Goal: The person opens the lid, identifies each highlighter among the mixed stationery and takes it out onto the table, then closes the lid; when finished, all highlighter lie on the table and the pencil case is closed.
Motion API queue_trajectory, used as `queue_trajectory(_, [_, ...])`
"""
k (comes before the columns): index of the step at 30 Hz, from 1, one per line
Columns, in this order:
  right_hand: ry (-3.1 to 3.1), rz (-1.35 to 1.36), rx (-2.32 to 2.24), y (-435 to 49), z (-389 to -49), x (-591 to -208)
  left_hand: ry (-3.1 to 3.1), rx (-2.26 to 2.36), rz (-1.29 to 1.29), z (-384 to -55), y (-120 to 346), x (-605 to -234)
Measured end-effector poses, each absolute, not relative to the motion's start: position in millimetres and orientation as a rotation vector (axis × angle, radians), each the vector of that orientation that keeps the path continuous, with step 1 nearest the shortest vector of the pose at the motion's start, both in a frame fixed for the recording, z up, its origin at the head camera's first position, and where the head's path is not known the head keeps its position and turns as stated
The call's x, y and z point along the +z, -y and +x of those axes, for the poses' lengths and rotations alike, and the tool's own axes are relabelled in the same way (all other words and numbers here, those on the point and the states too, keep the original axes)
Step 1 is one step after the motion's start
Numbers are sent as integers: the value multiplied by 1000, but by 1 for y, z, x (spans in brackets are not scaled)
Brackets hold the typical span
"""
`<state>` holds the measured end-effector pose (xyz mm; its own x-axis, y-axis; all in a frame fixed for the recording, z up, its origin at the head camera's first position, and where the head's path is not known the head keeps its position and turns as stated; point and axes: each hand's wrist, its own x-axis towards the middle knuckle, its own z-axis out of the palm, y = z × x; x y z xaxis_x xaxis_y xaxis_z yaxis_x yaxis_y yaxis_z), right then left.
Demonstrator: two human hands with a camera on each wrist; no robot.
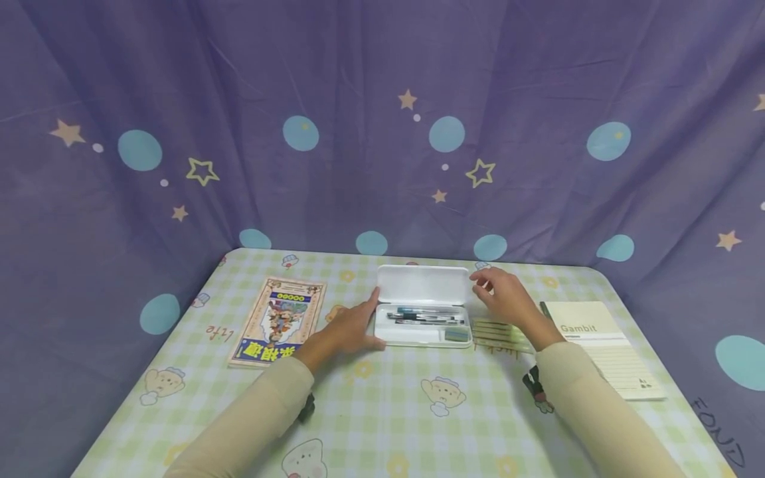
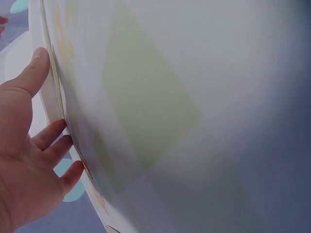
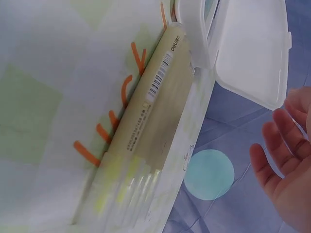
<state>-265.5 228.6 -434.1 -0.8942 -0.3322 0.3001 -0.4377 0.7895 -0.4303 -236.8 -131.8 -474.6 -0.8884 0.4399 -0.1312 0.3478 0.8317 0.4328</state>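
A white pencil case (image 1: 412, 336) lies with its lid (image 1: 424, 284) raised at the back. Inside are several pens (image 1: 418, 317) and a small grey-green block (image 1: 456, 334). My left hand (image 1: 352, 326) rests along the case's left side, thumb near the front corner and fingers toward the hinge. In the left wrist view its fingertips (image 2: 60, 127) lie against the white edge. My right hand (image 1: 507, 299) is at the lid's right edge, fingers loosely bent. The right wrist view shows a fingertip (image 3: 281, 114) right at the lid's corner, with nothing held.
A clear pack of pale yellow pens (image 3: 150, 102) lies right of the case, partly under my right hand in the head view. A colourful book (image 1: 285, 322) lies at left, a cream notebook (image 1: 597, 338) at right. Behind the checked tablecloth (image 1: 388, 411) hangs a purple curtain (image 1: 382, 73).
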Motion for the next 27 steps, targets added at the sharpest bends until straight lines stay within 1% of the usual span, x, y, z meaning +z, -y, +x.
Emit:
queue_trajectory(12, [2799, 568, 755, -221, -281, -434, -2796, 608, 609, -234, 132, -475])
queue_trajectory(27, [2777, 538, 750, -216, -284, -430, -2806, 559, 637, -234, 133, -473])
